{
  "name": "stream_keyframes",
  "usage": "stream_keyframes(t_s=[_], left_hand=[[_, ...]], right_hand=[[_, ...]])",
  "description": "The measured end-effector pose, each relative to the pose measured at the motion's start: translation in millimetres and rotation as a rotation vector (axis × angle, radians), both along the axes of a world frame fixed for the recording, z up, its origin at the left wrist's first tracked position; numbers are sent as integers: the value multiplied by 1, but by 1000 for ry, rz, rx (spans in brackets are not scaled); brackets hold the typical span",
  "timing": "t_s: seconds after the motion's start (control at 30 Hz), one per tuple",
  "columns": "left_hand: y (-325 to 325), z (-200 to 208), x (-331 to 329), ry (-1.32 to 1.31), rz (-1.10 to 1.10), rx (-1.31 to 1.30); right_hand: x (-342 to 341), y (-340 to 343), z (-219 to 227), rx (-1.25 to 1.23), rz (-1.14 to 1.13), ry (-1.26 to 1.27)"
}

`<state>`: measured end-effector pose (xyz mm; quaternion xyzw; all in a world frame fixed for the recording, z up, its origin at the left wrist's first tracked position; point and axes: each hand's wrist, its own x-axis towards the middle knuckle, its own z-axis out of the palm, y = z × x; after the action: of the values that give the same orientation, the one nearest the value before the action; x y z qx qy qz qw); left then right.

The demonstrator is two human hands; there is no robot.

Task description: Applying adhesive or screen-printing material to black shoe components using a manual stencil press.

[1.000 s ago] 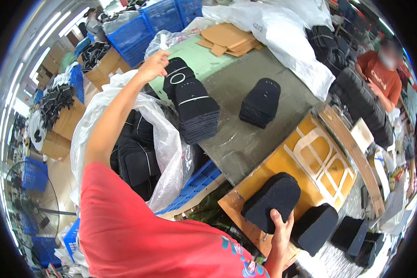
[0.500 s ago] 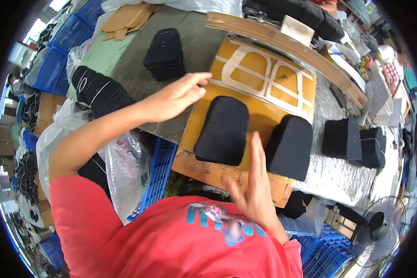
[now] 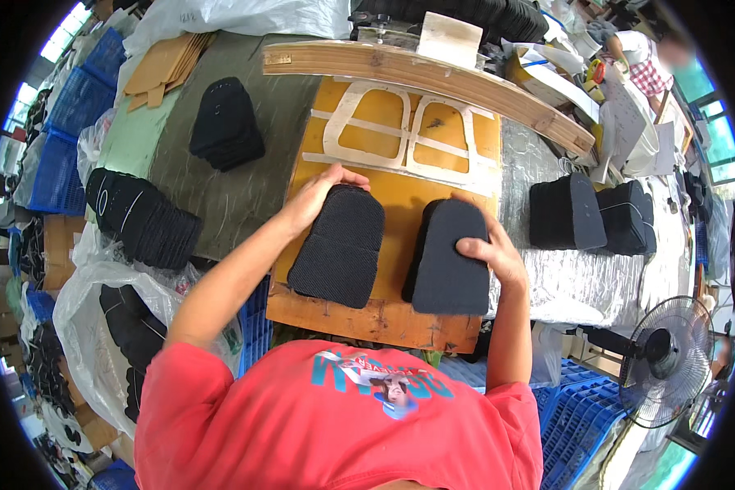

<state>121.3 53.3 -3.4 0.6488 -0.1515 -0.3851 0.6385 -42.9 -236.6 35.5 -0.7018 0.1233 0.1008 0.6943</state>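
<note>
Two stacks of black fabric pads, each rounded at its far end, rest on a yellow-brown board. Against the far left edge of the left stack [image 3: 339, 249], my left hand [image 3: 318, 196] is curled, its fingers held together around the rounded end. My right hand [image 3: 496, 251] grips the right stack [image 3: 449, 261] from its right side. The right thumb presses on the top pad, while the other fingers go behind the far edge, partly hidden. Beyond the stacks, a pale template frame [image 3: 408, 126] with two rounded openings lies on the board [image 3: 302, 269].
More black pad stacks stand at the left [image 3: 229, 126] and right [image 3: 567, 212]. A long wooden bar [image 3: 425, 73] crosses behind the board. A fan [image 3: 665, 351] stands at the lower right, near blue crates [image 3: 584, 416]. Clear plastic bagging [image 3: 90, 327] hangs at the left.
My left hand has come onto the left stack's far edge. From between the stacks, my right hand has moved around to the right stack's right side. The whole view has shifted.
</note>
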Motion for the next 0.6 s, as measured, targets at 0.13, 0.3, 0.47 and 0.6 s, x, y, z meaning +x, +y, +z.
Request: stream_keyframes(t_s=[0.13,0.3,0.47,0.6], left_hand=[[2,-6,-19,-50,104,-44],[11,-2,-61,-211,143,-20],[30,15,-62,-324,200,-8],[12,59,-63,-626,74,26]], right_hand=[[-21,32,-4,18,21,13],[-42,63,4,-62,65,-11],[-48,68,26,-504,-39,-289],[-62,64,37,-806,11,-419]])
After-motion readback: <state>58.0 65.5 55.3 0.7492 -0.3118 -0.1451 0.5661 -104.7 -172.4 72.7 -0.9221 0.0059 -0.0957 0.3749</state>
